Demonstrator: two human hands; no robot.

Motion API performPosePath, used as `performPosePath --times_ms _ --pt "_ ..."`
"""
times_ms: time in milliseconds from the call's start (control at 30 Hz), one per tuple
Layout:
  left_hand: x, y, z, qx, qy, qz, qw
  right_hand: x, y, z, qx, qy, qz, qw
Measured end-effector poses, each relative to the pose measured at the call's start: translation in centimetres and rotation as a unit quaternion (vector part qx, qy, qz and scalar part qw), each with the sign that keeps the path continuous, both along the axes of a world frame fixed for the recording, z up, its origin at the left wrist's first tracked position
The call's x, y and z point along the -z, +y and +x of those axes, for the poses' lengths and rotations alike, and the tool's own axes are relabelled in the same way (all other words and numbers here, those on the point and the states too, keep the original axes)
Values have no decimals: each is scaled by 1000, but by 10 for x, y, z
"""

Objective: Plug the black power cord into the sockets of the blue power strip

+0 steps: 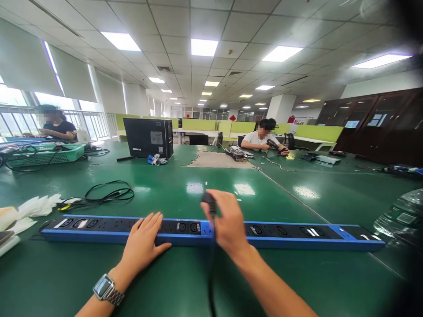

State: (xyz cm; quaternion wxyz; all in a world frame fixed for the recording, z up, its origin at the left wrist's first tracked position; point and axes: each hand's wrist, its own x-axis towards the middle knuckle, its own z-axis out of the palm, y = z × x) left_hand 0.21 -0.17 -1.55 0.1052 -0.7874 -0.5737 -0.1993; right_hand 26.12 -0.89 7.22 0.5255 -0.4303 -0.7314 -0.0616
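Head view: power strip (280, 243) lies lengthwise across the green table (165, 180), sockets up, in front of the person; this way round, the whole row seems within reach. Left hand (142, 251) open, palm down, fingers over the strip's black face, thumb by the near edge; clamped on nothing, probably bracing the strip against sliding. Right hand (229, 224) closed on a black plug (209, 200), thumb and fingers around its body, above the strip just right of the left hand. Such a hold likely gives control of the plug's angle. Plug blurred; pins cannot be made out. Its cord (212, 273) hangs toward the near side, out of the fingers' way. Counts: strip, one, with two blue socket sections in its black face; held plug, one; wristwatch (104, 287), one, left wrist; loose black cable coil (110, 193), one; computer case (143, 138), one; green basket (62, 155), one; people beyond, two, one at left (57, 127), one farther right (257, 141). White tissues (39, 206) at left overlap, number uncertain.
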Motion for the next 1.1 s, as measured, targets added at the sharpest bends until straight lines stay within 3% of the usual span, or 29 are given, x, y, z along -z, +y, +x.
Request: performPosePath --times_ms 133,233,533,667,733,833,967,1100 --pt "-4 0 3 -11 -4 -20 1000 50 -3 95 70 20 -104 992" --pt "-9 -1 5 -33 -7 -42 999 73 -4 126 54 -11 -164 985" --pt "-6 7 -3 -28 -67 -33 997 60 -2 132 14 -51 -191 980" --pt "-13 7 8 -10 -94 -21 995 59 -3 131 -9 -61 -207 976" --pt "-21 5 26 19 -108 -3 994 59 -4 130 -12 -73 -214 974" --pt "-34 -1 73 103 -116 1 988 64 -4 134 5 -77 -220 973" --pt "-44 -5 157 224 -123 -44 966 81 -10 148 112 -109 -234 960" --pt "-42 3 220 241 -97 -87 962 92 -17 152 172 -177 -259 934"
